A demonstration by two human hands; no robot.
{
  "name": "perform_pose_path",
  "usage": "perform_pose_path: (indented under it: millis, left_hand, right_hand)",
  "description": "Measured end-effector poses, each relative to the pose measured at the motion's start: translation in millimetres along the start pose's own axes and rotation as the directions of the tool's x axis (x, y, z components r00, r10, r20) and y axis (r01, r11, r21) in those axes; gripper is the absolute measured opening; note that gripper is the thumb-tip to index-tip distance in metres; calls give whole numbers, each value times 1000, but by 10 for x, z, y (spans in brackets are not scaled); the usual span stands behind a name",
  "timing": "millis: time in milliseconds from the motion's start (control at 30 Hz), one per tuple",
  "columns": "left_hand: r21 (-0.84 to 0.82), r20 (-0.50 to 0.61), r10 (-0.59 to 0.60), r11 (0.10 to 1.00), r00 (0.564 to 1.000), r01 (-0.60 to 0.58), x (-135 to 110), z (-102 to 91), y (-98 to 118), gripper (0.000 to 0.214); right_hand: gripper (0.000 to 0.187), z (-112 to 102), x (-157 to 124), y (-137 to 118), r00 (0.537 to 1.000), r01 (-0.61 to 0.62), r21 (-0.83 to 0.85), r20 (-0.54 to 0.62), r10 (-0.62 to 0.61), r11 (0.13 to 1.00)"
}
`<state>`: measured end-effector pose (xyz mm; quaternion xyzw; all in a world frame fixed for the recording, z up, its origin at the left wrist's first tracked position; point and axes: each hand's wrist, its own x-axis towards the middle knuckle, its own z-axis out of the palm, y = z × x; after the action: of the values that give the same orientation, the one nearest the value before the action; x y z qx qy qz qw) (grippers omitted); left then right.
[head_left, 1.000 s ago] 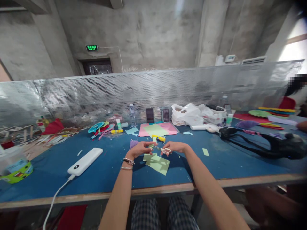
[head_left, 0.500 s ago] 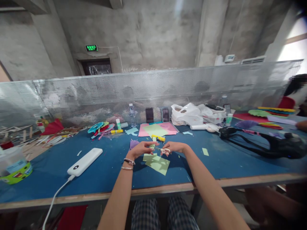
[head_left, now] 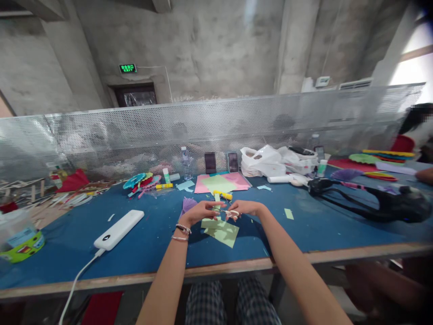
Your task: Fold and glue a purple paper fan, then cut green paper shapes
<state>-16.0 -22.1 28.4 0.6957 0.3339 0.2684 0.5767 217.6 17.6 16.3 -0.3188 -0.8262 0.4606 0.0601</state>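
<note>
My right hand [head_left: 247,208] is closed on a pair of scissors [head_left: 232,213] with white handles, their blades pointing left toward my other hand. Between the fingers of my left hand [head_left: 202,211] is a light green paper strip [head_left: 217,197], its upper end showing above the fingertips. The blades meet the area by this strip; exactly where they touch it is too small to tell. Below both hands, light green paper sheets [head_left: 223,234] lie on the blue tabletop. A purple pleated paper piece [head_left: 188,204] rests beside my left hand, and a yellow glue stick [head_left: 222,195] lies just beyond.
Pink and green paper sheets [head_left: 241,181] are stacked farther back, before two phones [head_left: 210,162]. A white power bank [head_left: 119,230] with a cable lies left. White plastic bags [head_left: 265,160] and a black strapped device [head_left: 389,203] occupy the right. A perforated metal divider [head_left: 142,131] runs behind.
The hands have barely moved; the scissors and strip stay between them. More of the purple pleated paper shows beside my left hand. The whole view has shifted slightly.
</note>
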Motion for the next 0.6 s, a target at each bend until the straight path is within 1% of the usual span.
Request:
perform_pose_path:
  millis: [600]
  left_hand:
    - [-5, 2, 15, 1000, 1000, -15, -1, -2, -24, 60]
  right_hand:
    - [29, -1, 3, 14, 1000, -9, -18, 9, 9, 1000]
